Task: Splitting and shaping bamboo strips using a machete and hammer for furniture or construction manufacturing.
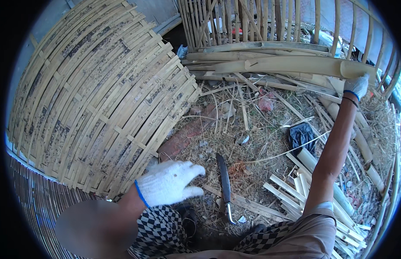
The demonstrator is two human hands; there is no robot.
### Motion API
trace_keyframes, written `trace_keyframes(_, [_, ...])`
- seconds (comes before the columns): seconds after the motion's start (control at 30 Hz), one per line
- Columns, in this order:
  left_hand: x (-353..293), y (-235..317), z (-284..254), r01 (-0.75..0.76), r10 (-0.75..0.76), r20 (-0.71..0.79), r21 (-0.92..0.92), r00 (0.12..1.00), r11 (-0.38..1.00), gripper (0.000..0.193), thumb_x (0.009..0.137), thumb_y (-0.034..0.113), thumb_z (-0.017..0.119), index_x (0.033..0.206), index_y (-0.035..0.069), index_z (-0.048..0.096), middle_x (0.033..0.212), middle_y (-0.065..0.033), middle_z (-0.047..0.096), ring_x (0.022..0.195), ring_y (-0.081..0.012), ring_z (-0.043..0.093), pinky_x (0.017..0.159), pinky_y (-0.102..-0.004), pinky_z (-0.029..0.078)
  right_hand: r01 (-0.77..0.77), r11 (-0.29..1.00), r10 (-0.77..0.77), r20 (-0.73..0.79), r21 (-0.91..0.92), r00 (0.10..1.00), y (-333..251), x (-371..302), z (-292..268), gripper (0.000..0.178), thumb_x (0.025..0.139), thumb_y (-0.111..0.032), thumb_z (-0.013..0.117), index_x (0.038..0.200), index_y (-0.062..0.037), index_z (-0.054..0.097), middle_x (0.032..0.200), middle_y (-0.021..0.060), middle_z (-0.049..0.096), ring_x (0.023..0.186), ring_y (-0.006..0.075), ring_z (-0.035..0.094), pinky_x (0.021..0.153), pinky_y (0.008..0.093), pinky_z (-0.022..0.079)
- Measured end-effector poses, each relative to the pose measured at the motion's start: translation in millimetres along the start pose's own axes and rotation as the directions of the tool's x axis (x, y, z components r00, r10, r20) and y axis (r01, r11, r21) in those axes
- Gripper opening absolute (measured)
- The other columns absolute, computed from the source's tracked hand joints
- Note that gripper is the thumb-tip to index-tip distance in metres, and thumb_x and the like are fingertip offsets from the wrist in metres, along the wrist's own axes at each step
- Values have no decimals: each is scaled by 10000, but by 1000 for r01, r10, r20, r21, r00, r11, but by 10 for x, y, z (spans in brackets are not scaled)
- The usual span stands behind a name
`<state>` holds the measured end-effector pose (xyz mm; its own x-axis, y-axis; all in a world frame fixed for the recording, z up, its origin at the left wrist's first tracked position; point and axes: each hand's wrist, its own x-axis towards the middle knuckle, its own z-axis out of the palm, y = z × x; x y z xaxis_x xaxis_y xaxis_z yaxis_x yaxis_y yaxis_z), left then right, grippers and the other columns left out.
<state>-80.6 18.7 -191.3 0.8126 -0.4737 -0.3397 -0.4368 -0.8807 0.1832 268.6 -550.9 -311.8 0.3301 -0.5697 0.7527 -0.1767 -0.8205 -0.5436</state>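
- I see the split bamboo piece [291,65] at one o'clock in my view, broad and pale, lying across a bamboo pile [261,45]; its far right end is at two o'clock;
- the right hand [357,85], in a white glove, meets that end, its arm stretched well out; I cannot tell from here whether the fingers are wrapped round the edge;
- the left hand [168,183], gloved too, hangs at seven o'clock with nothing in it; its fingers point toward three, the thumb spread apart from them;
- near that glove, toward half past five, I have a machete [224,181] lying on the littered ground, dark blade tip toward twelve;
- at three o'clock I make out a black plastic bag [300,137]; at four, a heap of pale cut strips [303,184] beside the right arm;
- a large woven bamboo panel [110,99] fills ten o'clock; a stick fence [283,19] stands at twelve to one, behind the pile.
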Motion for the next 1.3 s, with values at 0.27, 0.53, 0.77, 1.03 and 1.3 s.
trace_keyframes(0.27, [-100,-537,82,109,-95,65,-262,993,959,509,924,475,649,1222,62,655,1128,-204,716,1019,-342,700,917,-416,541,452,823,-529,-175,-343,830,-121,1036,-2358,306,937,-193,616,1157,16,651,1108,211,725,1070,330,692,931,382,546])
trace_keyframes(0.53, [511,-1571,719,306,19,317,-930,948,205,1031,883,789,488,1443,-73,404,1309,-309,580,1130,-383,648,929,-438,552,598,749,-655,-181,-286,734,-852,1403,-3523,268,868,-164,659,1111,-64,710,1059,162,730,982,316,716,837,417,587])
trace_keyframes(0.77, [1228,-1267,1258,-657,-669,-64,-279,740,-700,1076,866,863,386,1597,99,190,1601,-180,321,1454,-404,336,1184,-539,307,595,801,-595,-22,64,803,-1121,740,-3714,332,869,-204,700,1141,-13,685,1105,169,727,993,293,716,875,377,571])
trace_keyframes(1.03, [-6,-1719,47,-903,-813,-422,-30,401,-429,760,989,696,315,1392,65,448,1257,-200,561,1182,-418,535,1086,-600,397,50,976,69,521,-210,851,-876,-1361,-2975,697,695,-529,824,1144,-8,711,1179,183,717,1095,297,695,933,394,550])
trace_keyframes(1.3, [-716,-1974,-430,-841,-258,-916,-134,307,-524,685,917,618,506,1200,-5,487,1138,-210,562,1121,-421,551,1067,-632,395,277,911,-407,559,305,723,1088,-2255,-1045,525,973,-362,590,1373,-26,531,1399,198,571,1296,345,554,1053,497,483])
